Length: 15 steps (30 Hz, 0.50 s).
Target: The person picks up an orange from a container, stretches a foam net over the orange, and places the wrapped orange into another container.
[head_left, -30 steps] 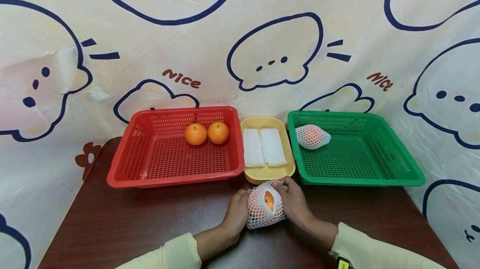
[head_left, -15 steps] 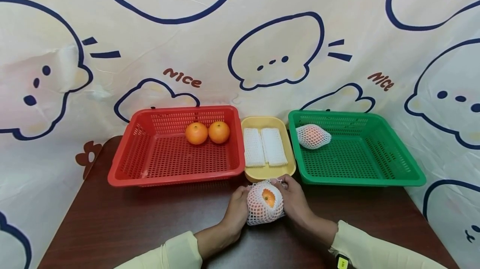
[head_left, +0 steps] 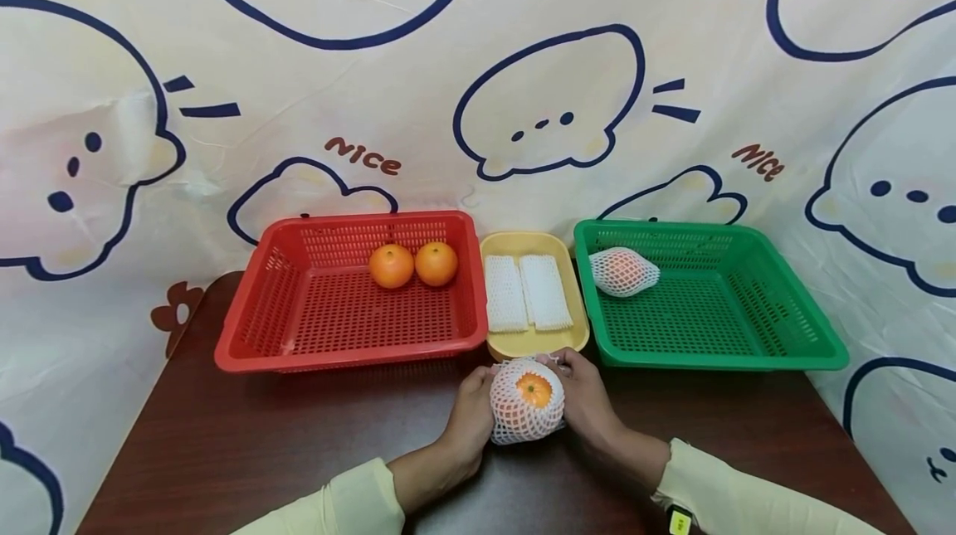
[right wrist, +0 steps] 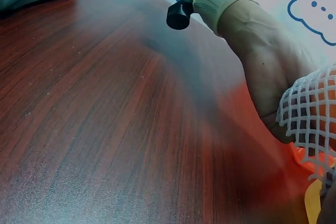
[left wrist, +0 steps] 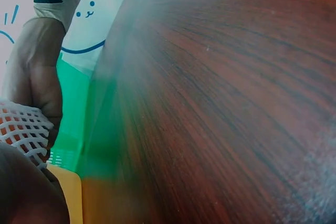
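Observation:
An orange point(head_left: 534, 390) sits inside a white foam fruit net point(head_left: 515, 425) at the front middle of the table. Its stem end shows through an oval opening in the mesh. My left hand point(head_left: 469, 415) grips the net's left side, and my right hand point(head_left: 587, 398) holds the right side with the thumb near the top edge. Part of the foam net point(left wrist: 23, 129) also appears in the left wrist view, between both hands. In the right wrist view the stretched mesh point(right wrist: 310, 106) covers some fingers. Most fingertips are hidden behind the fruit.
A red basket point(head_left: 351, 355) with two bare oranges point(head_left: 413, 265) stands at the back left. Beside it, a yellow tray point(head_left: 534, 344) carries folded foam nets point(head_left: 526, 294). The green basket point(head_left: 717, 358) at right contains a netted fruit point(head_left: 624, 272). A patterned curtain hangs behind.
The opening in the foam net has widened, and more of the orange shows. The netted orange has shifted slightly up in the head view, with both hands still holding its sides.

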Available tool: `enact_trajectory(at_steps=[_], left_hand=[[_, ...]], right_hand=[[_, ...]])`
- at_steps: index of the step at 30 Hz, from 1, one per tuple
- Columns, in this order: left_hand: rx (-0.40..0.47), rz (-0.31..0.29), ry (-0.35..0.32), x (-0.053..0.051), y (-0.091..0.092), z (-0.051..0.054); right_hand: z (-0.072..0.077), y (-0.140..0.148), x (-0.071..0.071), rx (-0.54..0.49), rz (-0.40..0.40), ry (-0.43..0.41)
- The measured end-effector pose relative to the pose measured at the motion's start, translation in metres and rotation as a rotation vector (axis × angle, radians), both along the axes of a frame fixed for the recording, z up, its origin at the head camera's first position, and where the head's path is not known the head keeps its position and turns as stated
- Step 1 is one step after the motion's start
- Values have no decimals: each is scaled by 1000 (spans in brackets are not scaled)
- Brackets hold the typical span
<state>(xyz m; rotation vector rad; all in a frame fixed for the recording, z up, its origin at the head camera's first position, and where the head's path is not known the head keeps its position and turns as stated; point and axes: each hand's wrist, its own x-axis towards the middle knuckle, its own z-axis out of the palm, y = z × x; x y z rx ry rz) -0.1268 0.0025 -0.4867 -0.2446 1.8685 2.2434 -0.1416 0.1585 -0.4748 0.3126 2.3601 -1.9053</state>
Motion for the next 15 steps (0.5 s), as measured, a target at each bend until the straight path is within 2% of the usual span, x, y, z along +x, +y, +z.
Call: enact_trajectory(at_steps=[4,11,15], left_hand=[[11,2,-1,0,0,1],[38,-6,21,0,0,3],[51,-10,28,0,0,4]], right_hand=[[0,0,-1,-22,-5,-16],[-2,0,-4,-98,0,-95],[-2,0,-2,-110,3,-98]])
